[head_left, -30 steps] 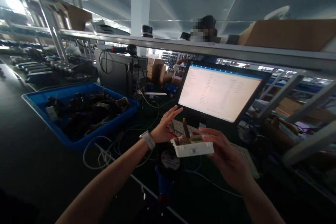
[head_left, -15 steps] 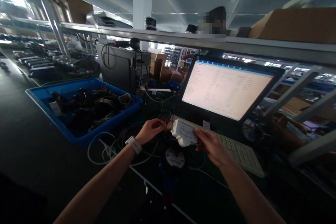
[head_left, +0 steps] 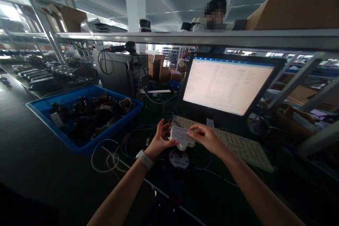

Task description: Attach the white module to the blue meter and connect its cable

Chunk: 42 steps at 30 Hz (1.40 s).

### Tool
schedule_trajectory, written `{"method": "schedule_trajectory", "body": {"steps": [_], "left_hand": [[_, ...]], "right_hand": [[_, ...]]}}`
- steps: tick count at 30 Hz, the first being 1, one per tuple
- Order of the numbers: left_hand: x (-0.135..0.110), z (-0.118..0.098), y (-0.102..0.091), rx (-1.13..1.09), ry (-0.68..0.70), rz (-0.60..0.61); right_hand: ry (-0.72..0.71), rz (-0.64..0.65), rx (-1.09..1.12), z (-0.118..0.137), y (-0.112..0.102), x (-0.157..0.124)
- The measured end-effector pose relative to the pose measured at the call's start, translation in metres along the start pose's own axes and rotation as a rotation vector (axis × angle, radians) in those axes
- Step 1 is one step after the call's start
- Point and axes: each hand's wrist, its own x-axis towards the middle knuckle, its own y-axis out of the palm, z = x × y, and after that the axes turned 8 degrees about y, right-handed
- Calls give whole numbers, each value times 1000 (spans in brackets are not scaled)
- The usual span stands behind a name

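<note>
Between the two hands, above the dark bench, a white casing [head_left: 181,135] lies with its long axis running roughly left to right, its printed face turned up and a rounded lobe on its near side. The right hand [head_left: 209,140] has thumb and forefinger together on the casing's right end. The left hand [head_left: 158,144] is at the opposite end, fingers raised and spread beyond it and the thumb along the near edge (whether those fingers press on the casing, I cannot tell). Neither hand is clearly nearer; the casing sits within reach of both.

Just on the near side of the lobe is a round-faced device [head_left: 178,159], its pale label upward; whether the two touch is hidden. The keyboard [head_left: 241,144] runs behind the casing and off to the right, partly covered by the right hand, with the monitor [head_left: 227,86] beyond it. Loops of white cable [head_left: 91,159] lie on the bench left of the left wrist, before a blue bin [head_left: 111,130] of dark parts. The near side is crowded by the device.
</note>
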Motion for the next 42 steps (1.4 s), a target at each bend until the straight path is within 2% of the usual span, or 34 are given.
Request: {"method": "schedule_trajectory", "body": {"steps": [4,10,16,24,31,42], "left_hand": [[-13,7,18,-59,-81,-43],[-19,4,32,-66,-127,-191],[-20,4,38,-41,-100,-290],[-31,9,55,-98,-79,-233],[-31,10,54,-102,-72,-229],[-32,17,51,-155,-72,-231]], "right_hand": [[-197,-177,29,-11,9,-8],[-294,-236,24,-12,24,-32],[-392,-298,-111,-13,37,-47],[-385,-338,-162,-20,35,-63],[-374,-393,-142,-24,40,-63],[-421,-396,-184,-28,43,-59]]}}
